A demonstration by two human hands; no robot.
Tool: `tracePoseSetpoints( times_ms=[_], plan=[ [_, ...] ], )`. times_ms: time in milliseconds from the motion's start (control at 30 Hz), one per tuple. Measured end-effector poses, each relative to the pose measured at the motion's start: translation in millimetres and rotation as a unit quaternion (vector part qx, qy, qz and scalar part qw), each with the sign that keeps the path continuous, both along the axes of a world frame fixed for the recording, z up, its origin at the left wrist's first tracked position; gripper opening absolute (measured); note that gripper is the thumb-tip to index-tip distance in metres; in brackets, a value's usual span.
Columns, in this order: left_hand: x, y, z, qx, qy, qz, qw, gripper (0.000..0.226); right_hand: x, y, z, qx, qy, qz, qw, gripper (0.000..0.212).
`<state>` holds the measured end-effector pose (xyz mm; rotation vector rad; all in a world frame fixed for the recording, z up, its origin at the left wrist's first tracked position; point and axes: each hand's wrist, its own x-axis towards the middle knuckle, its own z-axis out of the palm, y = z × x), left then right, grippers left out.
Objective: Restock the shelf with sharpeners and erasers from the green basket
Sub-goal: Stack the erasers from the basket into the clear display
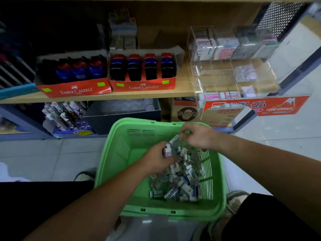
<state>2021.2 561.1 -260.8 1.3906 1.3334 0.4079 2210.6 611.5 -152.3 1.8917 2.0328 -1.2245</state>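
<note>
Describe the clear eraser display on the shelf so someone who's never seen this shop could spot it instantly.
Find the wooden shelf above the green basket. At its right end, just past the red Faber-Castell box with four rows, stands the clear acrylic case. It is the only see-through item there, divided into compartments, with a red Hard Eraser sign along its front.

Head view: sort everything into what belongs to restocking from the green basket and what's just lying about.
Job: green basket, eraser packs, left hand and right hand gripping some, clear eraser display, red Faber-Castell trays.
Lying about: black mesh holder, cardboard carton, card rack below the shelf.
</note>
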Motion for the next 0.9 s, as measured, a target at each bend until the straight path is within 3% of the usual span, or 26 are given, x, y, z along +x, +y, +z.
tracePoseSetpoints(
  times_ms=[100,167,333,433,633,733,900],
  plan=[
    [-4.5,3.3,45.4,0.001,-0.026,-0.045,0.999,0.020,2.1,-4.1,35.7,-0.014,-0.043,0.051,0.998,0.048],
    [-5.7,6.3,75.3,0.004,-0.044,-0.065,0.997,0.025,6.2,-7.7,54.4,-0.037,-0.038,0.048,0.997,0.051],
    [-9.1,11.1,136.6,-0.002,-0.067,-0.089,0.994,0.035,20.9,1.7,81.4,-0.045,0.118,-0.092,0.988,0.017],
    [-10.4,13.9,158.0,0.026,-0.066,-0.081,0.994,0.030,23.0,4.0,98.1,-0.049,0.159,-0.116,0.979,0.018],
    [0.0,19.1,174.4,-0.022,-0.104,0.054,0.993,0.020,27.5,-5.7,125.0,-0.035,0.170,-0.132,0.976,0.017],
    [11.3,28.0,171.1,0.000,-0.088,0.098,0.991,0.020,45.3,1.5,140.1,-0.033,0.167,-0.133,0.976,0.018],
    [38.1,56.1,187.9,0.064,-0.061,0.071,0.994,0.029,100.0,35.4,159.5,0.110,0.149,-0.207,0.961,0.012]
  ],
)
